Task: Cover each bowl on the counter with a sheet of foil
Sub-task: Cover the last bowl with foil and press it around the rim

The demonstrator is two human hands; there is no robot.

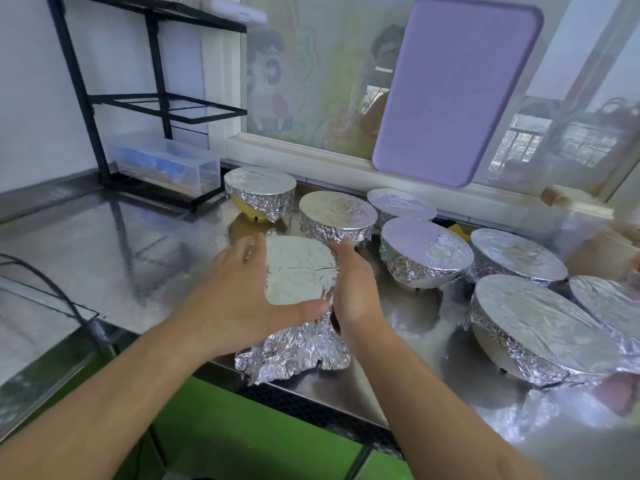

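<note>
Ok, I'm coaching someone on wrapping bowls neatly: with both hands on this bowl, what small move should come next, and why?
Probably press the loose foil skirt at the near side in under the rim. The left hand and right hand already cup the sides of the bowl and its top is smooth, but the near foil flares out crumpled over the counter edge, unlike the tightly wrapped neighbouring bowl.

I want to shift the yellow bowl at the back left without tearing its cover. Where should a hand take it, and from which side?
Probably low on the yellow bowl, at the bare wall below the foil. Come from its left, where the counter lies open; another covered bowl crowds the right. The foil top is stretched flat, so I would not press on it.
</note>
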